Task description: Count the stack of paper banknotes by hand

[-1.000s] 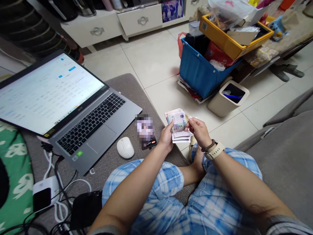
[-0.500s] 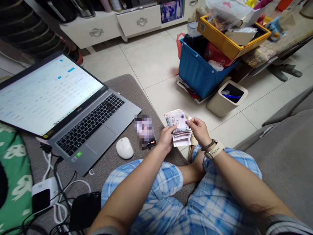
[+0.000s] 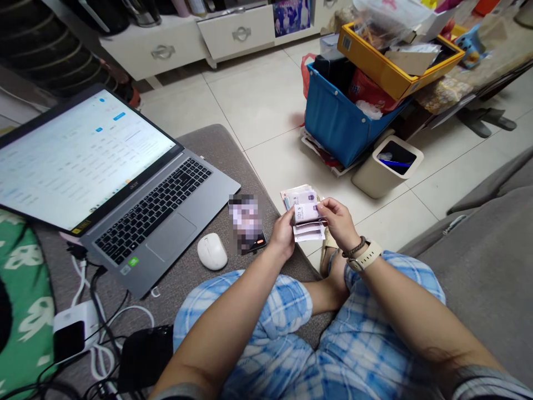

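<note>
Banknotes [image 3: 307, 212], one wad: left hand [image 3: 283, 236], fingers gripping; right hand [image 3: 339, 222], fingers pinching an edge; best turned singly, wad steady.

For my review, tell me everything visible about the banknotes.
The banknotes form a loose, paper-like stack, mostly pale purple with pinkish edges, printed with small dark portraits and fine markings. Their lower ends spread in layers. Held near the edge of the gray seat, they are gripped by the left hand and pinched by the right hand.
</note>
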A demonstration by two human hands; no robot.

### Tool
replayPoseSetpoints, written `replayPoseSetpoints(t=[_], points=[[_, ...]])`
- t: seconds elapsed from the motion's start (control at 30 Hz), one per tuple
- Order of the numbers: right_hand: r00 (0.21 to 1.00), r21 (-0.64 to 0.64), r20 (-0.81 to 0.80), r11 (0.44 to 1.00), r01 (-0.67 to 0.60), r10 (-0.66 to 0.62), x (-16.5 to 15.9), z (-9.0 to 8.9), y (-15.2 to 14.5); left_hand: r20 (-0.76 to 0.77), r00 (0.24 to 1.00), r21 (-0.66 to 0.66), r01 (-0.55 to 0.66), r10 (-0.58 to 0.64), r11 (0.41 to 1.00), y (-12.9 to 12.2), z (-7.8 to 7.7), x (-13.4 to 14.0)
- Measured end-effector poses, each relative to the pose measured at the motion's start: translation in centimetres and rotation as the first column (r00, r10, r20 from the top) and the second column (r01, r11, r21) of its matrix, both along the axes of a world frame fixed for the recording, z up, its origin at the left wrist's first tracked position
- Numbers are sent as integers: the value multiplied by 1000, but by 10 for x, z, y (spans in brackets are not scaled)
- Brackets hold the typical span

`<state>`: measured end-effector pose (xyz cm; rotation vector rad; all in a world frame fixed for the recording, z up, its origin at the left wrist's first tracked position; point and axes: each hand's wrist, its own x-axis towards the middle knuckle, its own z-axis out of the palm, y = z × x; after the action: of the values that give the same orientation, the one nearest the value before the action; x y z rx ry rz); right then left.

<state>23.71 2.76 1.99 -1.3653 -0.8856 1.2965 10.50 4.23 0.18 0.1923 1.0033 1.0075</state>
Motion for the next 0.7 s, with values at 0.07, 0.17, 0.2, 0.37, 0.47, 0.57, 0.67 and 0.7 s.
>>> replayPoseSetpoints(t=[0.07,0.17,0.2,0.37,0.47,0.57,0.67,0.7], points=[[1000,-1,-9,1000,7,-7,0,0,0,4,1000,-11,-6,6,1000,0,-1,0],[1000,-5,-7,1000,16,-16,0,2,0,5,1000,-20,-8,8,1000,1,0,0],[1000,-6,-6,1000,18,-18,-1,2,0,2,1000,-19,-9,9,1000,0,0,0],[999,0,-32,1000,24,-24,0,2,0,-1,1000,-15,9,-9,1000,0,1,0],[1000,16,-27,1000,14,-14,0,-1,-1,36,999,-5,26,-26,1000,0,1,0],[999,25,-20,999,-32,33,1,-4,-1,67,996,14,49,-50,999,0,2,0],[1000,51,8,998,-22,21,2,-4,-1,32,999,18,31,-32,999,-1,4,-2],[1000,58,20,998,-6,5,2,-4,-1,17,999,18,29,-29,999,-1,4,-2]])
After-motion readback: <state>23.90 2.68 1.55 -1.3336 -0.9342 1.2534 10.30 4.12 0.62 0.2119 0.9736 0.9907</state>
